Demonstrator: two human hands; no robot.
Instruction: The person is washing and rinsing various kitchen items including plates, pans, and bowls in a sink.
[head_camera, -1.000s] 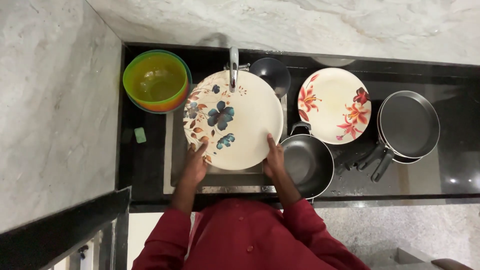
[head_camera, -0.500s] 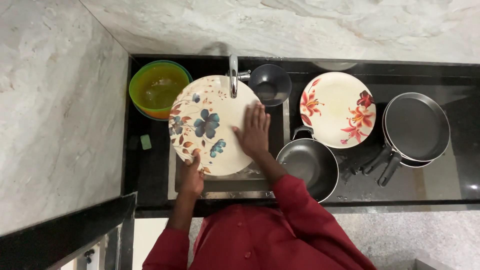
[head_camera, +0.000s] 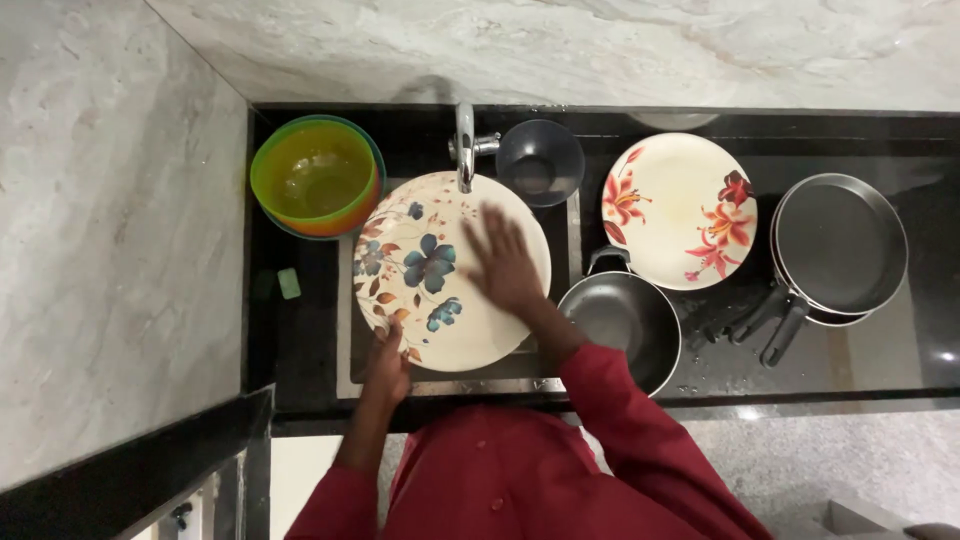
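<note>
Slid further across the blue-flowered plate (head_camera: 440, 270) since half a second ago: right hand (head_camera: 503, 262), now flat on its face, fingers spread, slightly blurred, forearm angled in from the lower right. Left hand (head_camera: 386, 365) pinching that plate's near rim, thumb on top, wrist straight below. Plate tilted over the sink (head_camera: 450, 372), just under the tap (head_camera: 465, 145). Beyond the tap, a grey bowl (head_camera: 540, 160). Stacked green and orange bowls (head_camera: 315, 175) at the left on the black bench (head_camera: 300, 340), a small green scrap (head_camera: 289, 283) near them. Close by the right forearm, a dark pot (head_camera: 625, 318); further right a red-flowered plate (head_camera: 680, 210) and stacked pans (head_camera: 838, 245), handles pointing toward the pot.
</note>
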